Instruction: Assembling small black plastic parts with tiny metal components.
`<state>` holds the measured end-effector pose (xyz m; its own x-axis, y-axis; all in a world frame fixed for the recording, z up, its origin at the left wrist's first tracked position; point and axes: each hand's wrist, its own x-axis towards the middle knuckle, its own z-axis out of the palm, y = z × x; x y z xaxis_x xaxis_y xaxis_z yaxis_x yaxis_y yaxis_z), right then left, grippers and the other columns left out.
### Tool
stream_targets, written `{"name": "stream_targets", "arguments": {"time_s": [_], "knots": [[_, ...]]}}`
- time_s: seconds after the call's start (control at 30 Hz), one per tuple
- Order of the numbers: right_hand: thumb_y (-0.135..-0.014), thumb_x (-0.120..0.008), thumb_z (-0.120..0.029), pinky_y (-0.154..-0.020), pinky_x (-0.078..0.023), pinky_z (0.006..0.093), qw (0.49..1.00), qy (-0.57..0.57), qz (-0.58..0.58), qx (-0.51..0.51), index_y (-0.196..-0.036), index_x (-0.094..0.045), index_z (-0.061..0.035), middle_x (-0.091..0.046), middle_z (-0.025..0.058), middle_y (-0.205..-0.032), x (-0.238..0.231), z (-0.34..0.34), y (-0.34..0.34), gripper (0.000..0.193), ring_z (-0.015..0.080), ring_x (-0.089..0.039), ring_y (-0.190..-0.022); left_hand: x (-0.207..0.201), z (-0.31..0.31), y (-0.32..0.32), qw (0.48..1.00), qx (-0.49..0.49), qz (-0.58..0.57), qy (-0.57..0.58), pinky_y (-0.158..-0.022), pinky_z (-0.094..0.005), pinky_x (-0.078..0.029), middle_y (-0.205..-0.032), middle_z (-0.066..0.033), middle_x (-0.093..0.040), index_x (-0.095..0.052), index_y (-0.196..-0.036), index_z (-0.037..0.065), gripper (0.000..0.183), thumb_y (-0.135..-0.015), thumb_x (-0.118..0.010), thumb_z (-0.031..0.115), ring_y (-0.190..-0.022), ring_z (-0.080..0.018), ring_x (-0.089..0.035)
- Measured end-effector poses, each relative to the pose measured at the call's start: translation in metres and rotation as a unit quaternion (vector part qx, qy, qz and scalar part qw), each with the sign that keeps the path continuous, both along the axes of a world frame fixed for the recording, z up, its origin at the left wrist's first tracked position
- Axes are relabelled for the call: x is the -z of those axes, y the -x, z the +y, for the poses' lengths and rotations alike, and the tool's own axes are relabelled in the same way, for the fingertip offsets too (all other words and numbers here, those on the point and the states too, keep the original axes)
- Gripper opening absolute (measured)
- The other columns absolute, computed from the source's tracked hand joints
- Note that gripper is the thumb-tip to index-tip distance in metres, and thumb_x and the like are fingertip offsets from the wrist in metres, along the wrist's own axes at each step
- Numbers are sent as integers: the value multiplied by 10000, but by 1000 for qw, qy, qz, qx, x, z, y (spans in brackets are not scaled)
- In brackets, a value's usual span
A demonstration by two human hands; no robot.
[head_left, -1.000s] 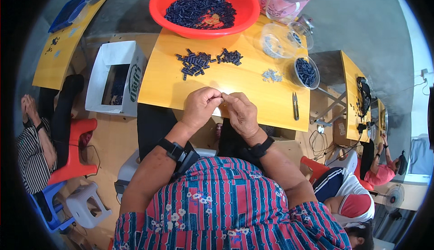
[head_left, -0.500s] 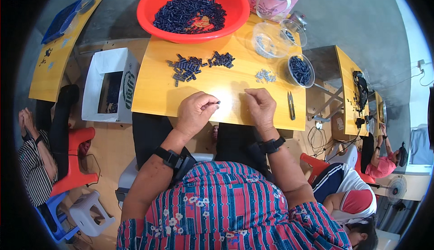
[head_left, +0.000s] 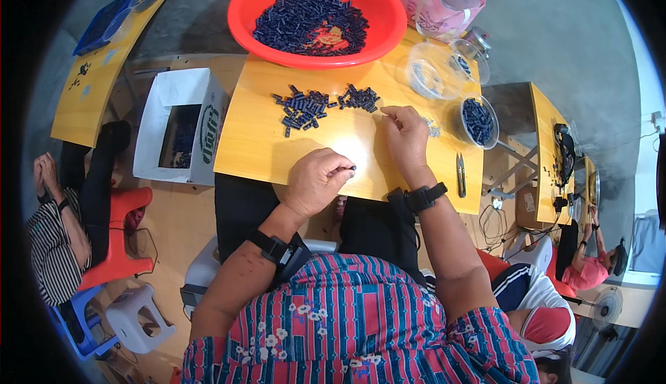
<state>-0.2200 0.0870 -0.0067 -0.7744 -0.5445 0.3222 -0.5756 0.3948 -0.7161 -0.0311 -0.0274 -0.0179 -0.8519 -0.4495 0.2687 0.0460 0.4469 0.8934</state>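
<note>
My left hand [head_left: 317, 183] is closed in a pinch over the near edge of the yellow table [head_left: 260, 144]. A small dark cylindrical piece [head_left: 354, 168] pokes out from its fingertips. My right hand [head_left: 404, 138] reaches farther forward, thumb and finger pressed together. Its tips are just beside the smaller pile of dark cylindrical pieces [head_left: 359, 98]; whatever they pinch, if anything, is too small to make out. A larger pile of the same pieces [head_left: 304, 111] lies to the left. Behind my right hand, a little heap of silvery bits [head_left: 433, 127] is partly hidden.
A red basin [head_left: 243, 20] of dark pieces stands at the back. On the right are a clear tub of dark pieces [head_left: 478, 121], a clear container [head_left: 433, 72], thread snips [head_left: 461, 176] and a pink bag [head_left: 444, 2]. A white box [head_left: 156, 144] stands left; other people sit both sides.
My right hand has moved forward to the smaller pile, partly covering the silvery bits. My left hand keeps its pinch on the dark piece. The whole view has shifted slightly.
</note>
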Motion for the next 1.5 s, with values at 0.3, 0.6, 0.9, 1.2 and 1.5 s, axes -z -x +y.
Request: {"name": "stream_targets", "arguments": {"time_s": [0.3,0.6,0.9,1.2,1.5], "knots": [[-867,-656,-57,-737,-553,445,994,-67,77,-41,-920,-743,-47,-679,159,-919,-4,-16,9,102,387,-678,-820,-1,-1,-1,1000,3,1,5,-624,-310,-500,-768,-72,-650,-739,-891,41,92,-809,-778,54,-660,-192,-618],[-904,-640,-103,-699,-557,455,957,-210,178,-96,-946,-692,-93,-655,128,-916,4,-13,19,68,374,-675,-782,-1,-1,0,1000,-2,7,21,-624,-318,-499,-759,-76,-647,-741,-874,44,80,-808,-777,70,-662,-200,-618],[-923,-625,-91,-716,-548,481,960,-143,132,-202,-1047,-527,-49,-616,196,-950,4,10,-6,163,425,-655,-854,0,0,-3,999,-8,-28,-40,-658,-291,-522,-850,-82,-685,-730,-919,22,90,-848,-754,72,-712,-182,-653],[-908,-604,-63,-724,-560,481,930,-182,101,-302,-1085,-468,-33,-607,214,-988,-21,20,-50,225,426,-658,-850,1,-4,-3,996,25,23,-79,-735,-285,-548,-927,-95,-710,-696,-969,-5,118,-867,-732,42,-777,-178,-678],[-946,-618,-24,-695,-568,341,965,-8,-22,-261,-1083,-604,10,-669,172,-947,-6,18,-60,142,303,-674,-764,4,-6,-7,993,31,-1,-111,-740,-267,-542,-890,-69,-699,-702,-986,-10,100,-898,-719,34,-794,-131,-668]]}}
